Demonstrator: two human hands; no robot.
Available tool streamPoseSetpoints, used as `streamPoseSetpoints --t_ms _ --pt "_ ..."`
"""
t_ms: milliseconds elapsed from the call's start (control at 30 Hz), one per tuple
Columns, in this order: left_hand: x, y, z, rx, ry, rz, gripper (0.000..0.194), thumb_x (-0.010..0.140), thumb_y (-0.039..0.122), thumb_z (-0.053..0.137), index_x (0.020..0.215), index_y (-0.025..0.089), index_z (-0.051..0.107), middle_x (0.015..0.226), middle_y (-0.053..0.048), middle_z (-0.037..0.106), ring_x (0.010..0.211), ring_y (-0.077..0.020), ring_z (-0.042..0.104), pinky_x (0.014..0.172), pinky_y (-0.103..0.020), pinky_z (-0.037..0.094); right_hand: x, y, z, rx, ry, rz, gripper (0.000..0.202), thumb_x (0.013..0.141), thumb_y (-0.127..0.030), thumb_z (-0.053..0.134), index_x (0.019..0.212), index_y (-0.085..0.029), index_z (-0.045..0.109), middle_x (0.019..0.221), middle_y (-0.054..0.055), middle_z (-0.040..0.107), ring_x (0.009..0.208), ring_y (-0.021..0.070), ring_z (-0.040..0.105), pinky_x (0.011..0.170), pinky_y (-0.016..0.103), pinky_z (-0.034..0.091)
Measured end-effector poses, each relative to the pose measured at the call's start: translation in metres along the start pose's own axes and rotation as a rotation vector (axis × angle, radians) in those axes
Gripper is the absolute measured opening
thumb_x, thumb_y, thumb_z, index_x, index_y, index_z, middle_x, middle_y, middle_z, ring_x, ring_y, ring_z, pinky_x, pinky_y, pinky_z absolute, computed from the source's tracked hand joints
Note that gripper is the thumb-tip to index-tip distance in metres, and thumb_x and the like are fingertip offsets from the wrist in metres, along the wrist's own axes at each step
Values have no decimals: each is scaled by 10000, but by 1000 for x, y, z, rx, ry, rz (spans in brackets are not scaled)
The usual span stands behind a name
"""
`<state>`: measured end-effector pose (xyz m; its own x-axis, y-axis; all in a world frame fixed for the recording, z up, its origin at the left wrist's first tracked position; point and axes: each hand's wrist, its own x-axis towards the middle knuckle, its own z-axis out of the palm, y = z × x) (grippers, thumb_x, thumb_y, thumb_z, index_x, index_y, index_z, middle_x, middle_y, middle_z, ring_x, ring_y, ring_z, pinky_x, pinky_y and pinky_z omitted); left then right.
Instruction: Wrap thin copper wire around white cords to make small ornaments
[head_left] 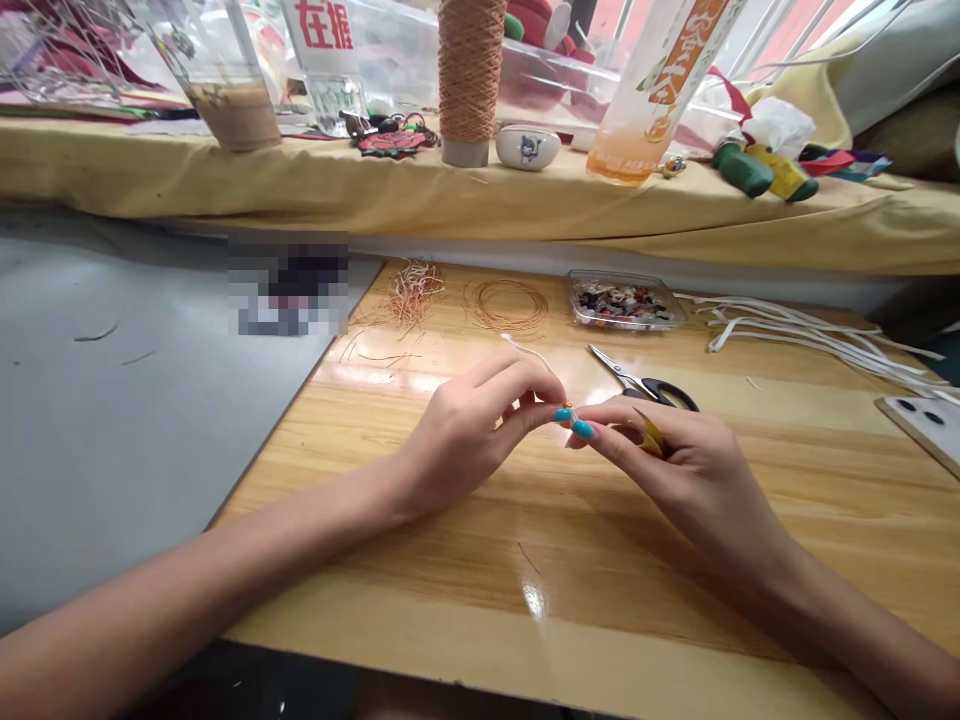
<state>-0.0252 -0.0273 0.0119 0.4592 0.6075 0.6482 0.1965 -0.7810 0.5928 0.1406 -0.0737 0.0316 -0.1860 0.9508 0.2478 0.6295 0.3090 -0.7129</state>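
My left hand (491, 425) and my right hand (667, 450) meet over the middle of the wooden table, thumbs and fingertips pinched together. Between the fingertips is a thin white cord (534, 354), its free end sticking up and to the left. A tiny orange bit (568, 405) shows on it at the pinch; whether it is a bead or wrapped thread I cannot tell. A flat golden-yellow piece (651, 436) lies within the curled fingers of my right hand, mostly hidden. Just behind that hand, black-handled scissors (637, 382) lie with blades apart.
At the back of the wooden table (420, 580) are a pile of cut threads (414, 295), a coil of orange thread (510, 304), a clear box of beads (624, 302) and white cords (810, 335). A phone (922, 425) lies at right. A cloth-covered ledge (315, 195) holds a thread cone (470, 75) and bottles.
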Motion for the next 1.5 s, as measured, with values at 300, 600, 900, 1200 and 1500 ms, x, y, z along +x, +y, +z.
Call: streamPoseSetpoints --t_ms 300,600,900,1200,1500 --pt "2 -5 -4 -3 -77 87 93 800 171 457 843 155 538 826 -39 605 726 -84 557 609 -197 479 3 -6 -5 179 -83 186 250 726 -410 525 630 -204 628 580 -1 565 575 122 526 496 233 402" --pt "-1 -5 -1 -52 -102 66 40 783 152 482 788 144 521 761 -30 584 708 -89 547 627 -214 472 5 0 -5 213 -266 155 305 755 -421 474 606 -196 617 415 -58 337 366 51 284 368 209 250" --pt "3 -5 -4 -131 -121 49 151 795 158 458 902 161 565 872 -50 615 775 -100 572 672 -215 479 7 4 -10 434 -343 357 303 718 -449 519 639 -161 571 432 -72 252 384 40 205 378 214 151" --pt "0 -6 -2 -252 -140 -53 84 773 173 501 814 143 567 815 -50 603 773 -115 576 661 -227 483 7 9 -9 481 -413 389 257 719 -409 536 644 -164 562 442 -77 241 391 37 177 378 219 121" --pt "-2 -5 0 -412 -183 -191 87 759 209 520 793 132 543 824 -53 580 786 -117 556 702 -249 467 7 8 -9 410 -427 352 264 727 -414 519 642 -167 555 443 -76 305 383 36 209 383 213 170"
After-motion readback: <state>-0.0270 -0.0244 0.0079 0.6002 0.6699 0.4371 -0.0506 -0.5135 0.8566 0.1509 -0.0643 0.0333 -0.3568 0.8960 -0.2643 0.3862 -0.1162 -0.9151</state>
